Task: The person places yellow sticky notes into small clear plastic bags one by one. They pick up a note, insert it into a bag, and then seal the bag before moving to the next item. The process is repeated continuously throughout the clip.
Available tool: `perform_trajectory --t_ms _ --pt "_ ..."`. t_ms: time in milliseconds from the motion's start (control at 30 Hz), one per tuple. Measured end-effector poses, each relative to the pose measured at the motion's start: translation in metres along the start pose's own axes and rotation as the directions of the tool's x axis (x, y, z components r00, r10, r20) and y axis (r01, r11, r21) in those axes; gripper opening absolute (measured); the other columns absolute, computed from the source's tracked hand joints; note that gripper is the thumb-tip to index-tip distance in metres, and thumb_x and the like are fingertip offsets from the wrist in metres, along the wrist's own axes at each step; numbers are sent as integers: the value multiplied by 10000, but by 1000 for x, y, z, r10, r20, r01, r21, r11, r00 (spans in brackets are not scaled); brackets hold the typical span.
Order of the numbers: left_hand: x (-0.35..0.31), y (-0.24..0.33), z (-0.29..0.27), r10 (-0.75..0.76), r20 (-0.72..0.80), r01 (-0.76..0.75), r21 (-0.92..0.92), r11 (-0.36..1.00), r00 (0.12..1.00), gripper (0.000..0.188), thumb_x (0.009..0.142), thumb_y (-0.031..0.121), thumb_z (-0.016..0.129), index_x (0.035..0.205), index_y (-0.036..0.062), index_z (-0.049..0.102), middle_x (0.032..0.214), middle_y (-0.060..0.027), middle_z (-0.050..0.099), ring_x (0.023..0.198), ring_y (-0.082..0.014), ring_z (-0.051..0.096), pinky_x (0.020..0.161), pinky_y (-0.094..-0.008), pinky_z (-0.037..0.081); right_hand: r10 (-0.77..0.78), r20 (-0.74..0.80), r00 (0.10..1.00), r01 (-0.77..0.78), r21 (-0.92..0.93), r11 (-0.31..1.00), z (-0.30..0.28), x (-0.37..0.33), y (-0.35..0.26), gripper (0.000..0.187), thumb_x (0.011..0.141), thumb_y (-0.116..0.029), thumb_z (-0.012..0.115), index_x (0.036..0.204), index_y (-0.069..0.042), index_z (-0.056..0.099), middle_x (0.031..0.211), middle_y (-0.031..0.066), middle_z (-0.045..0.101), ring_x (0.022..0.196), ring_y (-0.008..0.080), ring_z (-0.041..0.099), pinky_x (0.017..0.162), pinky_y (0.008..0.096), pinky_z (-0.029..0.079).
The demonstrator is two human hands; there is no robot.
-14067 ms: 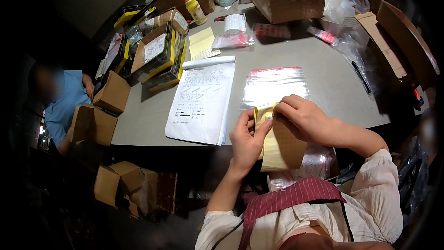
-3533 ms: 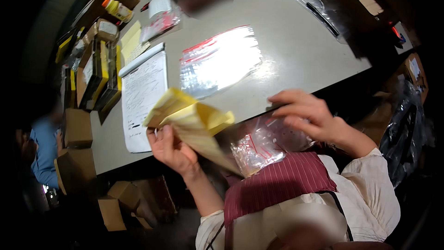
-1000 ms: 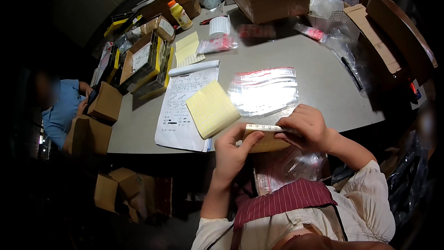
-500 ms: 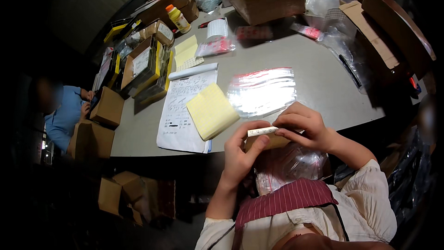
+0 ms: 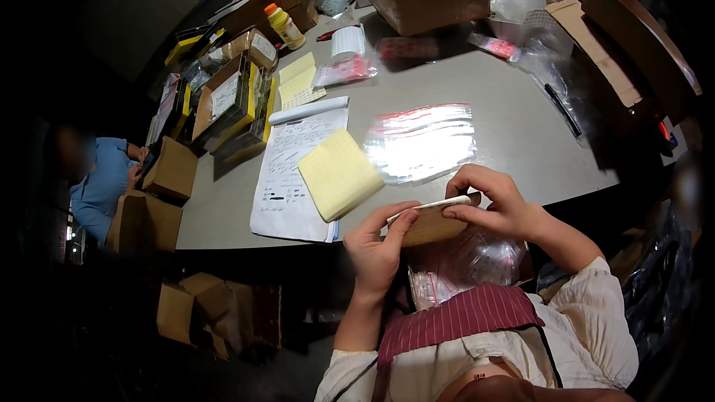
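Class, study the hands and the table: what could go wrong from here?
1. If the left hand and right hand loosen, the folded sheet might drop onto the plastic bags near the lap.
2. The yellow sheet overlaps the notepad, so it could hide writing.
3. The red-edged bags overlap unevenly; a brush could scatter them.

Both hands (image 5: 375,247) pinch near each other.
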State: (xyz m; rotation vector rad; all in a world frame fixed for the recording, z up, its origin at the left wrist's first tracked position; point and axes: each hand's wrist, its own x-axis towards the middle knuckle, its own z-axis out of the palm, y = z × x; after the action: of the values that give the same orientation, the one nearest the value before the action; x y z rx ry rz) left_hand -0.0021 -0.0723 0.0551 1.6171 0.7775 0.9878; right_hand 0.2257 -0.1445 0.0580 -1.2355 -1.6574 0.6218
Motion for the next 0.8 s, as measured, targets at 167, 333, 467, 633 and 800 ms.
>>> perform_trajectory --t_ms 167,333,467,633,800 --pt "0 -5 -1 -60 88 80 -250 965 994 180 918 -5 744 1089 -61 729 1005 -91 745 905 -139 678 816 -268 535 26 -2 1000 -26 70 997 2 -2 3 195 895 -150 749 1024 -19 683 914 107 668 764 203 636 688 323 508" --pt "-4 -12 -6 -90 67 106 -295 950 994 157 923 -15 739 1069 -66 711 977 -81 728 882 -130 668 788 -261 536 98 16 995 -99 108 989 7 3 3 148 892 -142 753 975 -21 729 869 97 696 750 185 641 695 310 512" --pt "-8 -18 -14 -63 -49 44 -321 946 997 138 925 -19 738 1054 -65 716 958 -73 726 860 -118 662 774 -257 536 61 -7 998 -61 65 996 17 15 9 212 906 -200 783 833 -10 723 709 24 661 669 94 600 612 255 448" --pt "-11 -32 -48 -31 -297 -50 -264 963 954 108 923 -11 741 1016 -61 719 910 -46 722 831 -93 648 755 -238 520 298 112 948 -310 107 945 10 62 10 225 928 -216 773 825 -23 716 702 -5 626 655 47 555 591 227 416" --pt "-20 -43 -87 -73 -374 -42 -291 956 925 100 914 -3 751 997 -52 722 897 -31 719 803 -70 624 742 -222 497 -13 130 991 27 -109 994 28 153 19 272 970 -277 710 926 -10 708 772 64 644 744 137 589 688 308 481"
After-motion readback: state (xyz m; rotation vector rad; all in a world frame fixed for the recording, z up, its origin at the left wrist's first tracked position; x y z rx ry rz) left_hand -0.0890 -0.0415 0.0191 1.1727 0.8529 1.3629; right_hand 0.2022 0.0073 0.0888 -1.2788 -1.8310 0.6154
